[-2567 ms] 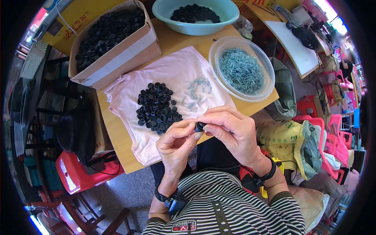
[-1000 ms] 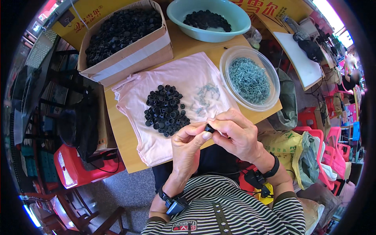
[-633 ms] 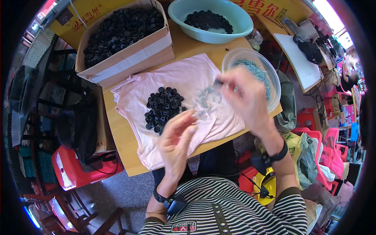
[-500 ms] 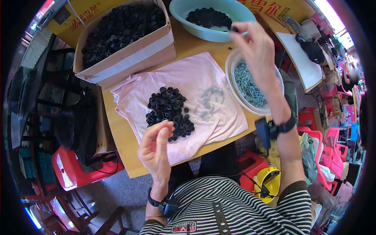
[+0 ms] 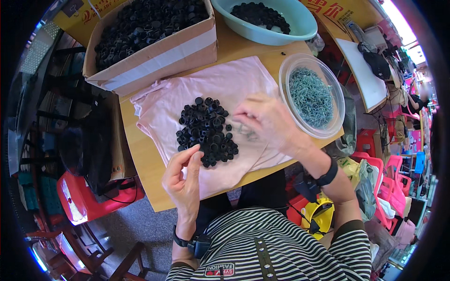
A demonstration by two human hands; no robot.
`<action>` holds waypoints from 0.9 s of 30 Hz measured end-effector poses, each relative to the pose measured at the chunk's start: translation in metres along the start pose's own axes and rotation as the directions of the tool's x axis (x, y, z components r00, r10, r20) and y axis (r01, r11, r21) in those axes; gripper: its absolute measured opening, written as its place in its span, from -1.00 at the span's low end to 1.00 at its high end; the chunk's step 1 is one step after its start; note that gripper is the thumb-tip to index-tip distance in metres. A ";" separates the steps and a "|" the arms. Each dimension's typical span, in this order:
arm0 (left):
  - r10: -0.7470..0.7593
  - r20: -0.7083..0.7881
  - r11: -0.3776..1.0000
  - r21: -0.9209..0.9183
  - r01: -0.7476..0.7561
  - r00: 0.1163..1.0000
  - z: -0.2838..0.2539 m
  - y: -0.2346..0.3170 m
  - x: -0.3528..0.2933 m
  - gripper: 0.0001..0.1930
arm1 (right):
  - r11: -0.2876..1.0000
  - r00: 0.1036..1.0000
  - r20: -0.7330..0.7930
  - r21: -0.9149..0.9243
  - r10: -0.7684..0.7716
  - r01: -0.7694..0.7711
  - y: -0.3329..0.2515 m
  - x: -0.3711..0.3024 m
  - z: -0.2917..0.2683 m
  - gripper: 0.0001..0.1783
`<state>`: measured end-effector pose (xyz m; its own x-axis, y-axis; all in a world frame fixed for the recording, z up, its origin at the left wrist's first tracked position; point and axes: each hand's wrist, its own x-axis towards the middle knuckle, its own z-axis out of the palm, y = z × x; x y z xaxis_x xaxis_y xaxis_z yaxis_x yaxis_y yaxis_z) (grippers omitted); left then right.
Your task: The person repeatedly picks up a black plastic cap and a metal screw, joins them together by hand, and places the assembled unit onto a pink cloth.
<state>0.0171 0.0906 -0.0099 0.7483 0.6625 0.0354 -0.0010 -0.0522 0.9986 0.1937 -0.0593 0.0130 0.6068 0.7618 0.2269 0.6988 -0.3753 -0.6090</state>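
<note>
My left hand [image 5: 182,178] is closed in a pinch, thumb against fingertips, at the lower edge of a pile of small black plastic caps [image 5: 206,126]. Whatever lies between those fingertips is too small or hidden to make out. To the right of the pile my right hand [image 5: 272,122] hovers over a few loose screws [image 5: 244,132]. Motion blurs its fingers, so I cannot tell whether they hold anything. Caps and loose screws lie on a pale pink cloth [image 5: 164,110], spread over the wooden table.
A cardboard box [image 5: 164,60] full of black caps stands at the back left. A pale green basin [image 5: 262,35] behind the cloth holds more black pieces. On the right, a clear round tub [image 5: 338,112] contains many screws. Red stools [image 5: 98,196] flank the table [image 5: 145,187].
My right hand has come from the basin's rim, where it held a small black piece, back toward me and left over the loose screws. My left hand stays nearly still in its pinch.
</note>
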 end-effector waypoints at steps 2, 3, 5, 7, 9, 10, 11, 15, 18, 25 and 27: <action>0.090 0.040 0.988 0.124 -0.094 0.995 0.006 0.007 0.004 -0.84 | 1.000 0.999 -0.032 -0.020 0.008 -0.009 -0.005 -0.007 0.014 -0.86; 0.140 0.056 0.971 0.187 -0.148 0.989 0.011 0.012 0.006 -0.84 | 0.999 0.998 -0.062 -0.040 0.017 -0.019 -0.005 -0.009 0.020 -0.87; 0.159 0.089 0.957 0.230 -0.176 0.983 0.020 0.021 0.007 -0.83 | 0.998 0.998 -0.063 -0.055 -0.003 0.000 -0.001 -0.012 0.028 -0.87; 0.178 0.130 0.939 0.273 -0.207 0.975 0.027 0.025 0.008 -0.83 | 0.998 0.998 -0.067 -0.067 -0.018 0.014 -0.002 -0.014 0.032 -0.86; 0.214 0.140 0.916 0.315 -0.249 0.967 0.035 0.020 0.011 -0.84 | 0.996 0.995 -0.084 -0.082 -0.046 0.039 -0.002 -0.018 0.033 -0.86; 0.247 0.146 0.892 0.351 -0.284 0.958 0.039 0.019 0.012 -0.84 | 0.996 0.995 -0.092 -0.080 -0.042 0.035 -0.003 -0.020 0.032 -0.86; 0.262 0.150 0.877 0.374 -0.300 0.953 0.043 0.021 0.012 -0.87 | 0.998 0.991 -0.131 -0.051 -0.031 0.024 -0.003 -0.024 0.031 -0.85; 0.391 0.213 0.771 0.455 -0.445 0.896 0.052 0.016 0.018 -0.89 | 0.995 0.955 -0.285 -0.040 0.076 -0.091 -0.007 -0.046 0.010 -0.83; 0.454 0.303 0.656 0.523 -0.545 0.838 0.058 0.013 0.022 -0.90 | 0.965 0.954 -0.297 -0.239 0.038 -0.112 -0.007 -0.075 -0.001 -0.84; 0.414 0.411 0.500 0.643 -0.580 0.812 0.078 0.000 0.029 -0.90 | 0.937 0.961 -0.266 -0.348 -0.079 -0.019 0.006 -0.104 0.006 -0.83; 0.396 0.426 0.469 0.667 -0.578 0.813 0.080 -0.002 0.031 -0.90 | 0.952 0.966 -0.248 -0.305 -0.067 -0.012 0.004 -0.106 0.006 -0.83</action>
<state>0.0934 0.0510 -0.0137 0.8907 0.1999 0.4082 0.0097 -0.9062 0.4228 0.1297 -0.1386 -0.0182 0.6338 0.6301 0.4486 0.7734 -0.5279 -0.3510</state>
